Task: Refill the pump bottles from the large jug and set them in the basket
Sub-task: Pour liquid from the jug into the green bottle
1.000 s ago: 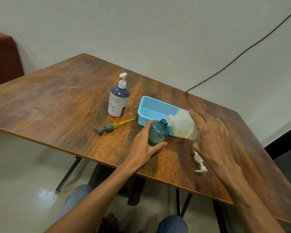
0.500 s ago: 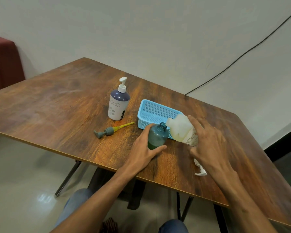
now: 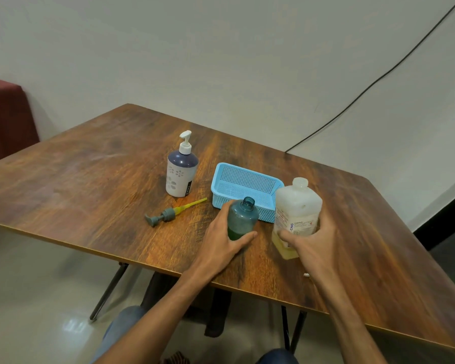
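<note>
My left hand [image 3: 222,239] grips a small teal bottle [image 3: 242,218] that stands open-necked on the table, a little green liquid at its bottom. My right hand [image 3: 314,244] holds the large translucent jug [image 3: 297,208], upright and uncapped, with yellowish liquid low inside. Behind both sits the blue mesh basket [image 3: 243,182] with nothing in it. A white and purple pump bottle [image 3: 181,170] stands to the basket's left, pump fitted. A grey pump head with a yellow tube [image 3: 172,212] lies on the table in front of it.
The wooden table [image 3: 90,185] has its near edge just under my wrists. A small white piece [image 3: 305,275] peeks out beside my right wrist. A black cable [image 3: 378,80] runs down the wall at right. A dark red cloth [image 3: 5,119] is at the far left.
The jug was tilted with its mouth at the teal bottle's neck; now it stands upright to the right of that bottle. My left hand has kept its hold.
</note>
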